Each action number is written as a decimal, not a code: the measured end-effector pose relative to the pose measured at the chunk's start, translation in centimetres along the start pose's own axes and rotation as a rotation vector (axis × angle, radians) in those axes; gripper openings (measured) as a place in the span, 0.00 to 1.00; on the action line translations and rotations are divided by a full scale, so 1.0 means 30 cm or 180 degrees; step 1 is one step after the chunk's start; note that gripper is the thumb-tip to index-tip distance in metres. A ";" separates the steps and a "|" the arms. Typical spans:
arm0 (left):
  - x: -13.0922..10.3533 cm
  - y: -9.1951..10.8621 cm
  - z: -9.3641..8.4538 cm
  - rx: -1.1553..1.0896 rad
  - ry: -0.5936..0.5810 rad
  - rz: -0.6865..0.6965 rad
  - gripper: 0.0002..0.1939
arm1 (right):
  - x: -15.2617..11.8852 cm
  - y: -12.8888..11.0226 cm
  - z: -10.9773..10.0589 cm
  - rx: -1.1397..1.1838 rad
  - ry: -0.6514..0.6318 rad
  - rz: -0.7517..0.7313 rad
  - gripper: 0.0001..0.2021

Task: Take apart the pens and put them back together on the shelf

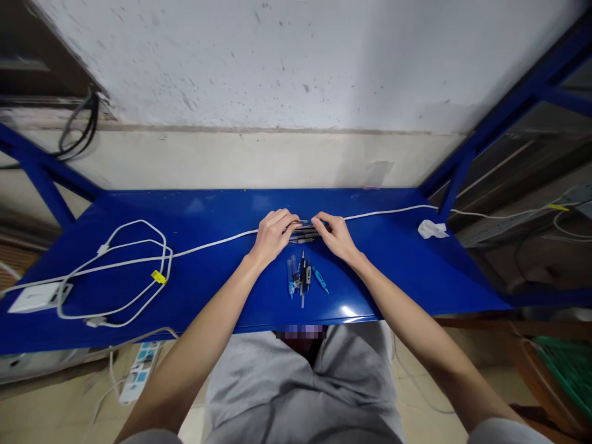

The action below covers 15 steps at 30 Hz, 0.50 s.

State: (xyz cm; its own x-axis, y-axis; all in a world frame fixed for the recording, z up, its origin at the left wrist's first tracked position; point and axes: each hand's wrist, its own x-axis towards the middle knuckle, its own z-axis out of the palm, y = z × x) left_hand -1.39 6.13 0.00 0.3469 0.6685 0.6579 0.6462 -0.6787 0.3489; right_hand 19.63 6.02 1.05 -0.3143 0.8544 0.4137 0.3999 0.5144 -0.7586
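On the blue table [208, 283], a bundle of dark pens [305, 234] lies crosswise between my hands. My left hand [272, 233] has its fingers closed on the left end of a pen [304, 222] at the far side of the bundle. My right hand [337, 234] is curled round the right ends, fingertips at the same pen. Nearer to me lie clear tubes [291, 271], black pen parts [303, 274], a grey clip piece [308, 275] and a blue pen barrel [320, 279].
A white cable [208, 245] runs across the table behind my hands. At the left are a looped cable [169, 246] with a yellow tag and a white adapter [34, 297]. Crumpled tissue [432, 229] lies at the right. Behind the table stands a wall [277, 157].
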 end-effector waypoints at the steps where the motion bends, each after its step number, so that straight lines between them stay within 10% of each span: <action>1: 0.000 0.002 0.000 -0.0051 0.0041 -0.0033 0.16 | 0.001 -0.001 0.000 0.0083 -0.0031 -0.0023 0.21; 15: -0.010 0.009 0.003 -0.0361 0.0024 -0.0202 0.12 | 0.005 0.003 -0.008 0.0129 0.0017 -0.0256 0.14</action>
